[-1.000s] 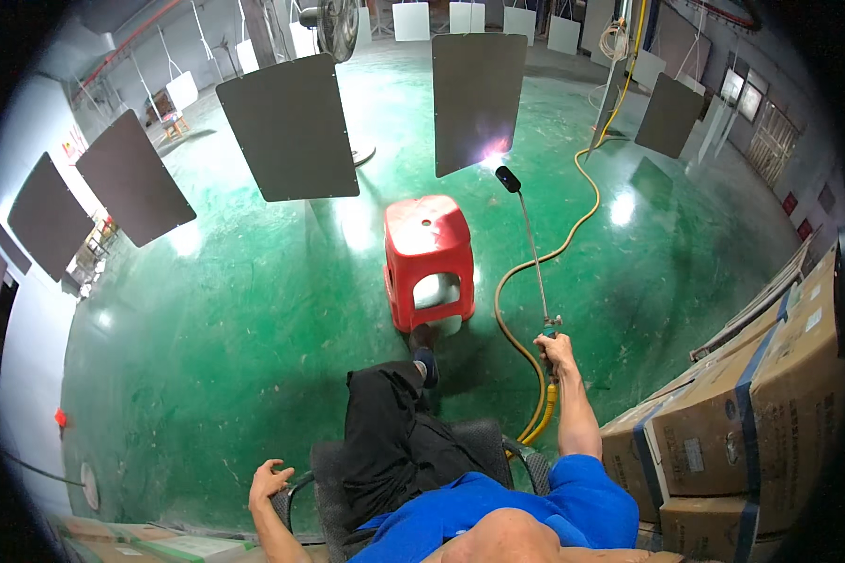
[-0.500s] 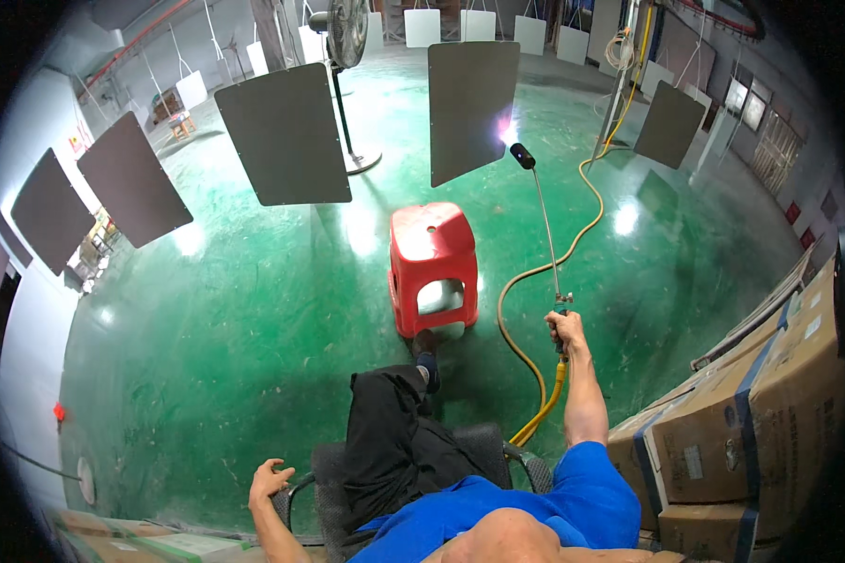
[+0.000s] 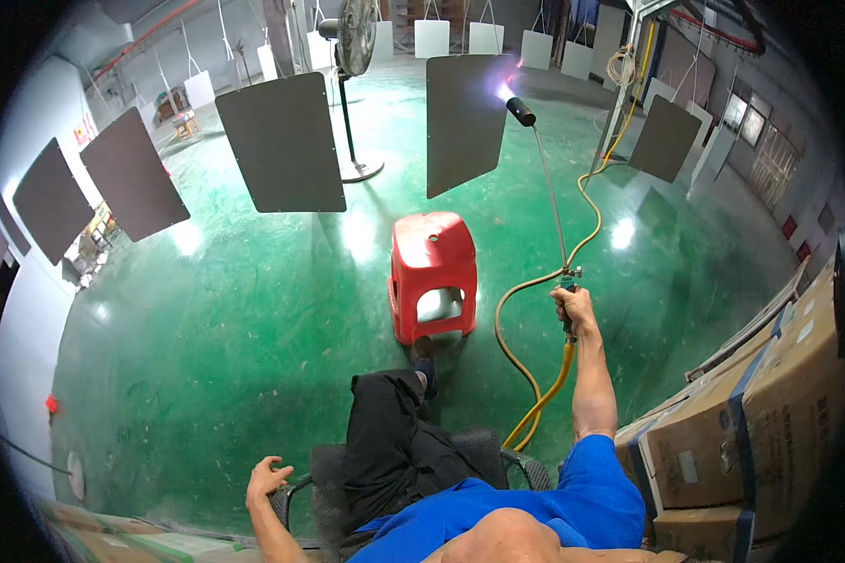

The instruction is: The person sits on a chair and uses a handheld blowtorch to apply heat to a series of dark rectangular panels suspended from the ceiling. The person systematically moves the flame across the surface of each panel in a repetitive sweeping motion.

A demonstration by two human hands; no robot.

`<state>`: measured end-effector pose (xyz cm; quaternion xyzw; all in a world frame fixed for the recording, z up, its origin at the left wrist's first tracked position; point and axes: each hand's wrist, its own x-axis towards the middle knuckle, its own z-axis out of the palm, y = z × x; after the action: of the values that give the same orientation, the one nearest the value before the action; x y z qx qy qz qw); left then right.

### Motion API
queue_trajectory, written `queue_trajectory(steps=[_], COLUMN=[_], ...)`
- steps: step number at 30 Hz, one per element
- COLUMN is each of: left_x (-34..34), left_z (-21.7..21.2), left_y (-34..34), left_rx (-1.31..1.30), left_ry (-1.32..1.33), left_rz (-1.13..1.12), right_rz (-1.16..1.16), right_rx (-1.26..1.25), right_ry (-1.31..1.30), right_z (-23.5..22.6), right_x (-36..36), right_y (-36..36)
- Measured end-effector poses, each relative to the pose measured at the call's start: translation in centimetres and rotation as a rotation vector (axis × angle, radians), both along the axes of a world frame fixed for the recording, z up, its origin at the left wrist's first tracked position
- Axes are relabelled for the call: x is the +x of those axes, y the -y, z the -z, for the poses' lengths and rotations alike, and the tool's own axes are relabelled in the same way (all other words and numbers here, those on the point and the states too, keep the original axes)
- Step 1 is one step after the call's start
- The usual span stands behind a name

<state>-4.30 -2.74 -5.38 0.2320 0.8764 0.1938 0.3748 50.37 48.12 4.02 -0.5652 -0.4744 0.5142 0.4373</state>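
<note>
My right hand (image 3: 573,308) is wrapped around the handle of a gas torch (image 3: 550,197), held out in front at right. The torch's long thin tube ends in a black nozzle, with a bluish-purple flame (image 3: 505,92) at its mouth. That flame plays by the upper right edge of a dark hanging panel (image 3: 465,127). From the handle's lower end runs a yellow hose (image 3: 554,387). Over the chair's armrest at left, my left hand (image 3: 268,477) holds nothing, its fingers apart and loosely curved.
A red plastic stool (image 3: 433,246) stands ahead of my foot. More dark panels (image 3: 286,145) hang to the left. Behind them is a standing fan (image 3: 355,42). Cardboard boxes (image 3: 699,460) are stacked close at right. The hose loops over the green floor (image 3: 253,328).
My right hand has risen slightly, farther from me, and the torch's nozzle and flame have moved up along the panel's right edge. My left hand stays put.
</note>
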Motion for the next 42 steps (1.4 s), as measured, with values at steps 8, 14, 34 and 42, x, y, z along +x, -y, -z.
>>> queue_trajectory(steps=[8, 14, 34, 42], left_x=[0.1, -0.1, 0.7, 1.2], left_z=[-0.4, 0.1, -1.6, -2.6], left_y=[-0.2, -0.3, -0.3, -0.8], left_rx=[-0.014, 0.022, -0.050, -0.023], left_ry=[0.023, 0.012, 0.012, 0.015], left_rz=[0.001, 0.022, 0.000, 0.004], right_rz=[-0.021, -0.078, -0.161, -0.119], right_rx=[0.044, 0.061, -0.105, -0.132], right_ry=[-0.010, -0.001, 0.201, 0.301], right_z=[-1.9, -2.4, 3.7, 7.7], right_x=[-0.6, -1.4, -2.5, -2.0], right_y=[1.8, 3.8, 13.2, 12.0])
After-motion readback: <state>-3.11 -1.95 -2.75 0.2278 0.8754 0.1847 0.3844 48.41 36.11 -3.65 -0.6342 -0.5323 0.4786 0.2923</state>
